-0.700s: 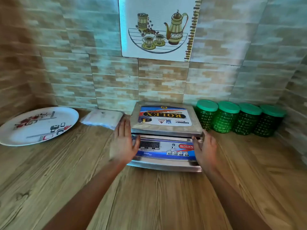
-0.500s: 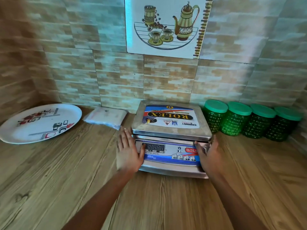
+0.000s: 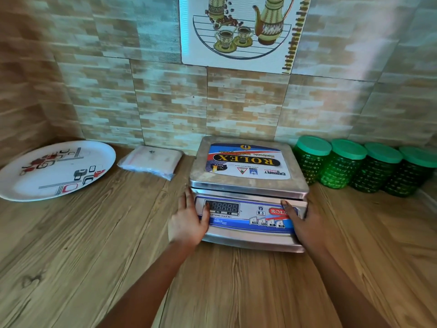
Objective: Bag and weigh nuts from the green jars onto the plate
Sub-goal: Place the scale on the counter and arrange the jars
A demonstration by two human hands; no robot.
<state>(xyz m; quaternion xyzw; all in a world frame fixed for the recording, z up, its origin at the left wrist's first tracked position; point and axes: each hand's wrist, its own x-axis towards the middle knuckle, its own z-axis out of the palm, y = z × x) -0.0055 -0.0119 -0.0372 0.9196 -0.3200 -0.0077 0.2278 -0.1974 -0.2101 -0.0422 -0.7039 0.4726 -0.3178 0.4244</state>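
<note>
A steel electronic scale (image 3: 248,185) stands on the wooden counter against the tiled wall, its pan bare. My left hand (image 3: 188,223) grips its front left corner, fingers along the side and thumb on the display panel. My right hand (image 3: 307,226) grips the front right corner, thumb on the panel, its fingers hidden round the side. Several green jars (image 3: 343,166) with green lids stand in a row right of the scale, all shut. A white patterned plate (image 3: 30,183) lies far left, with nothing on it.
A flat packet of clear plastic bags (image 3: 151,160) lies between the plate and the scale, by the wall. The wooden counter (image 3: 94,256) stretches toward me. Tiled walls close in the back and the left side.
Both hands have closed in from beside the scale onto its front corners, and their thumbs now lie over the front panel. The view has drawn closer.
</note>
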